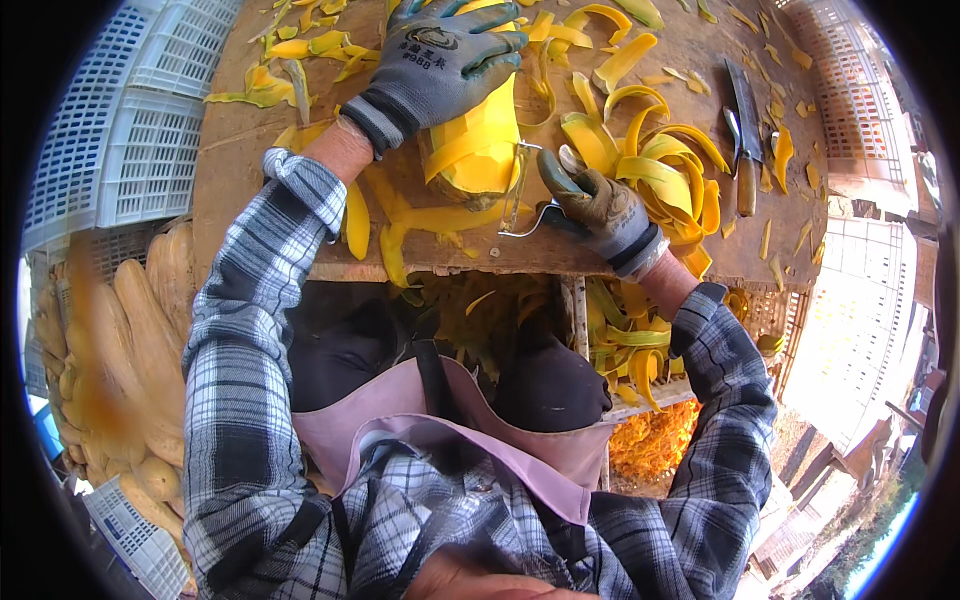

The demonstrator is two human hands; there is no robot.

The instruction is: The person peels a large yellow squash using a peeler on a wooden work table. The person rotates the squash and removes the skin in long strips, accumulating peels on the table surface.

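Note:
A thick yellow-orange squash (484,154), its skin largely peeled, lies on the wooden table (450,251) with its stem end towards me. My left hand (446,67), in a grey knitted glove with a dark coating, presses on its top, fingers spread. My right hand (596,206), in a similar soiled glove, is closed on the handle of a wire-framed peeler (517,191). The peeler's frame is at the squash's lower right side. A heap of curled peel strips (671,176) lies just beyond my right hand. The far end of the squash is hidden by my left hand.
A cleaver (745,127) and a small metal tool (733,131) lie at the right. Peel scraps cover much of the table. Whole squashes (142,322) are piled at the left, below white plastic crates (154,150). Orange shreds (652,442) and more peel (637,345) sit underneath the table.

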